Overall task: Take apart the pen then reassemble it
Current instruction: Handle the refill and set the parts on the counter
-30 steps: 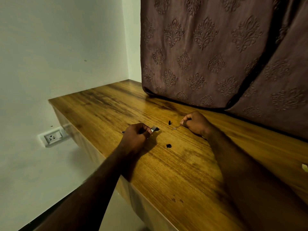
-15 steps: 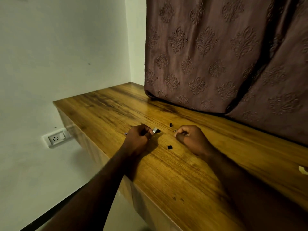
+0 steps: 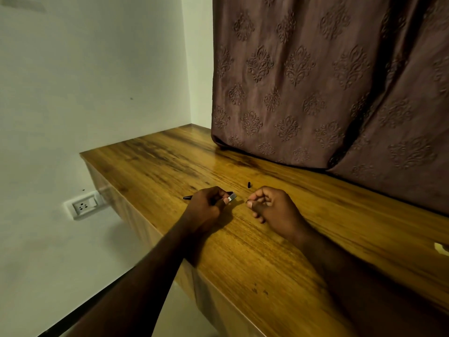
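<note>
Carefully now: your left hand (image 3: 206,205) is closed around the pen barrel (image 3: 232,197) just above the wooden counter (image 3: 267,251); your right hand (image 3: 272,205) is curled, contents hidden. Pen parts look light, stiff and slippery, so pinch the loose black piece (image 3: 249,184) by its sides.

A brown patterned curtain (image 3: 328,88) hangs onto the wooden table (image 3: 243,251); a socket (image 3: 83,206) sits on the white wall (image 3: 85,81).
</note>
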`<state>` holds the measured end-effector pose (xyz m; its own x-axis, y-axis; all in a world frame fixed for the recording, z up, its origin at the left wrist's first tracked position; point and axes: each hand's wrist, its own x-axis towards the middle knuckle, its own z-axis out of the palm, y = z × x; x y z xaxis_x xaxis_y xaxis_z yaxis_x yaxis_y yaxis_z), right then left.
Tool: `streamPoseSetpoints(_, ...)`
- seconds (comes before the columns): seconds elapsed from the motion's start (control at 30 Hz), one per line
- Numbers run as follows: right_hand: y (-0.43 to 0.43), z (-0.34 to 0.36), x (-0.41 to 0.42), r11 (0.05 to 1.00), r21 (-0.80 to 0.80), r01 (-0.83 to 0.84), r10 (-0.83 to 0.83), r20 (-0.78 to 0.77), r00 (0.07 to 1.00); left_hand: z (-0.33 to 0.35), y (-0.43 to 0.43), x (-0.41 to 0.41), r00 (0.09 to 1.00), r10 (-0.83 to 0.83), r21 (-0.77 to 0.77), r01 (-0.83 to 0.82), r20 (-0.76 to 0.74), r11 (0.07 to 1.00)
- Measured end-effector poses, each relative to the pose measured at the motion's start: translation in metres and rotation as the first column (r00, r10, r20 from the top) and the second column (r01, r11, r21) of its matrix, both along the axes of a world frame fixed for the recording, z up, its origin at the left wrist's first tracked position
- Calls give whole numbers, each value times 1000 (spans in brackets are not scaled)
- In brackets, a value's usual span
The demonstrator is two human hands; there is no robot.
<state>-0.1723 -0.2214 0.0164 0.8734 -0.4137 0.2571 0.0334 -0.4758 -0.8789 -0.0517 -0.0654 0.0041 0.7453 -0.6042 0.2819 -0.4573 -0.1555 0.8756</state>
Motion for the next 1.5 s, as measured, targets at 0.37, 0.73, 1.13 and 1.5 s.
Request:
streamPoseSetpoints(0.37, 10, -4, 19, 984, 181, -7, -8, 83, 997, -5, -3, -4, 937, -201, -182, 153, -286, 971)
streamPoseSetpoints(0.73, 11, -4, 19, 984, 175, -42, 29, 74, 997, -3, -1, -3, 994, -99, -35, 97, -55, 995)
streamPoseSetpoints(1.13, 15, 4, 16, 978, 175, -111, 108, 28, 994, 2, 2, -2, 999, -36, 41, 35, 13, 999)
streamPoseSetpoints(1.5, 9, 0, 20, 958, 276, -77, 55, 88, 995, 6, 5, -8, 974, -69, -141, 38, -216, 989)
